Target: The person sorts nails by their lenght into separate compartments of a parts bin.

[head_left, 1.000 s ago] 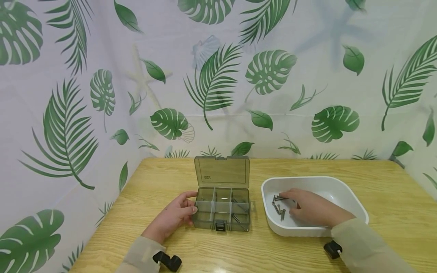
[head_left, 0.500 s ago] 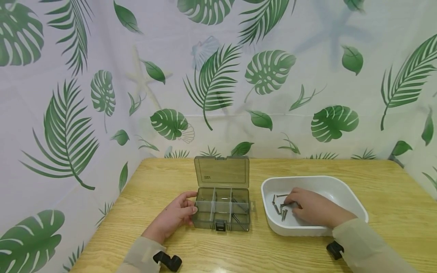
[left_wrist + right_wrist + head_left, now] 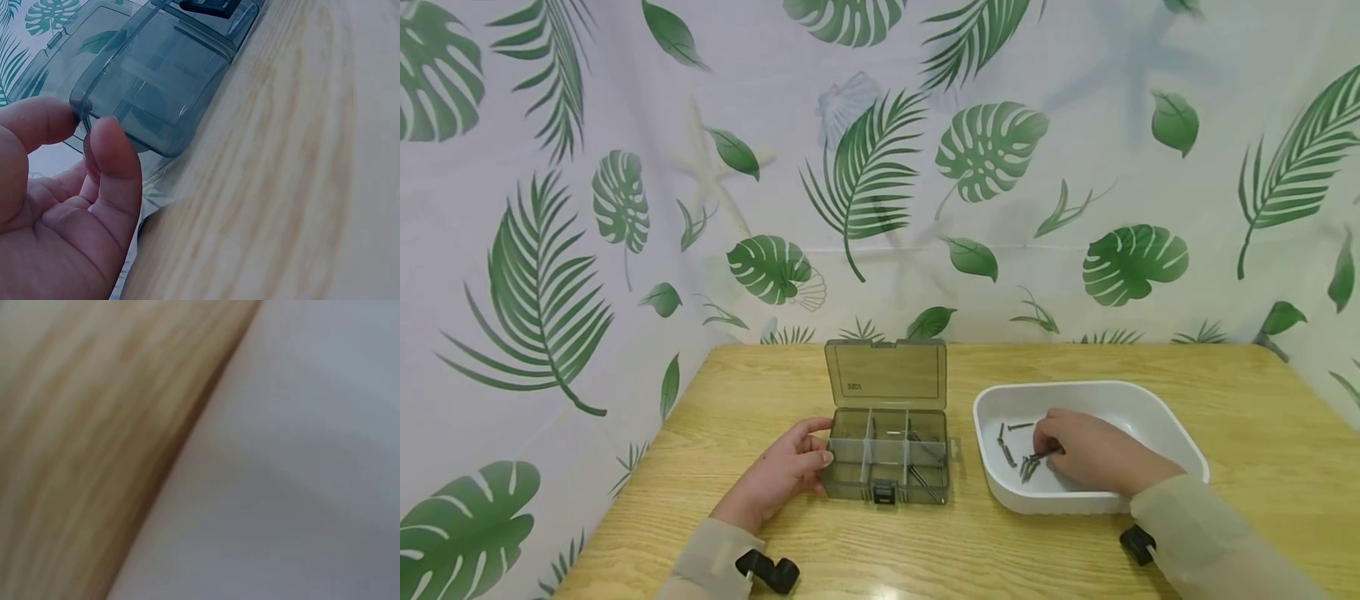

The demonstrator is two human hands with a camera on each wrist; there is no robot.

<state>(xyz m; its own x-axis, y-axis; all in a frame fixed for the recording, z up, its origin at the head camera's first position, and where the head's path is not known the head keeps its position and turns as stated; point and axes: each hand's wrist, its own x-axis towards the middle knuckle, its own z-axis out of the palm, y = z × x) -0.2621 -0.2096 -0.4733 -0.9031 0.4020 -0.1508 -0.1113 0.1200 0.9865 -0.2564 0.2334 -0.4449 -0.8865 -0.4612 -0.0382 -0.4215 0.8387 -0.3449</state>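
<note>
A smoky clear compartment box point(image 3: 886, 471) stands on the table with its lid point(image 3: 886, 375) raised. My left hand point(image 3: 786, 467) holds the box's left side; in the left wrist view the thumb and fingers pinch its corner. Long screws point(image 3: 927, 483) lie in the right-hand compartments. My right hand point(image 3: 1093, 454) is inside the white tray point(image 3: 1176, 442), fingers curled down, pinching a screw point(image 3: 1047, 454) whose end is partly hidden by the fingers. Several loose screws point(image 3: 1006, 450) lie on the tray floor to the left of that hand.
The wooden table point(image 3: 880, 558) carries the box left of centre and the tray to the right, with a gap between them. A leaf-print cloth point(image 3: 880, 167) hangs behind and at the sides. The right wrist view shows only blurred tray wall point(image 3: 281, 487) and wood.
My right hand has drawn back slightly to the right from the tray's left part, its fingers gathering at a screw. Some screws have shifted. My left hand stays on the box.
</note>
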